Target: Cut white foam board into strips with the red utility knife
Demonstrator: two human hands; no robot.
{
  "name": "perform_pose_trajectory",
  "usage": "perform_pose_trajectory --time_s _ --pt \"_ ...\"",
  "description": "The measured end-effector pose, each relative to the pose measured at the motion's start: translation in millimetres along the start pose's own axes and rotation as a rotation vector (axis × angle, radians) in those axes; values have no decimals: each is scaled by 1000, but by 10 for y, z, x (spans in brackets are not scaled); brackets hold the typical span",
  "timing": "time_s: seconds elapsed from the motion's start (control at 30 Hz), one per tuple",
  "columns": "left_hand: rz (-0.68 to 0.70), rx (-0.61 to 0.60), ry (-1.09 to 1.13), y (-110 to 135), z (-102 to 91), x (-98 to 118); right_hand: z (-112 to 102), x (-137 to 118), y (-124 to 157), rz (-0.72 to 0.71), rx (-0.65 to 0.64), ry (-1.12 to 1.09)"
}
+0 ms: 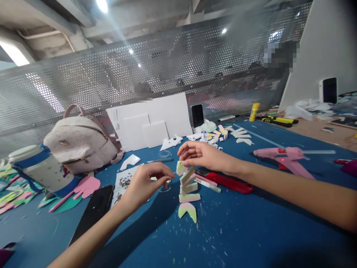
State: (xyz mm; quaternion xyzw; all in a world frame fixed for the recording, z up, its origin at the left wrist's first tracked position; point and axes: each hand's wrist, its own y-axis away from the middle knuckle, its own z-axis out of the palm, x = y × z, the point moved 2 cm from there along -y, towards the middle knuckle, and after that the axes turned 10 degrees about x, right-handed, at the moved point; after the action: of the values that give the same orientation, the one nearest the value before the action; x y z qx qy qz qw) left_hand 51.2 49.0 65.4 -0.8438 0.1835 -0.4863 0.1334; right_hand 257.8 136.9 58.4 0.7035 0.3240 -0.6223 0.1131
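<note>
Pinched by the right hand (202,154), 1 small pale-green piece (180,169) is at the middle of the frame, just above a row of strips (189,198). I cannot tell if the left hand (152,180) holds anything. A low finger could push the strips crooked. The red cutter (230,182) lies near the right wrist, so dropping that arm could bump it.
</note>
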Motion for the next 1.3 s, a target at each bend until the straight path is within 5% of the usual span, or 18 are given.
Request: perform_pose_trajectory --time_s 0.13,0.43,1.3 --pt "90 12 -42 18 -18 1 36 -82 36 59 -73 -76" --pt "517 -32 -272 104 17 30 126 -41 100 132 -107 -143" --pt "558 25 -268 142 26 96 133 1 105 171 -126 -236"
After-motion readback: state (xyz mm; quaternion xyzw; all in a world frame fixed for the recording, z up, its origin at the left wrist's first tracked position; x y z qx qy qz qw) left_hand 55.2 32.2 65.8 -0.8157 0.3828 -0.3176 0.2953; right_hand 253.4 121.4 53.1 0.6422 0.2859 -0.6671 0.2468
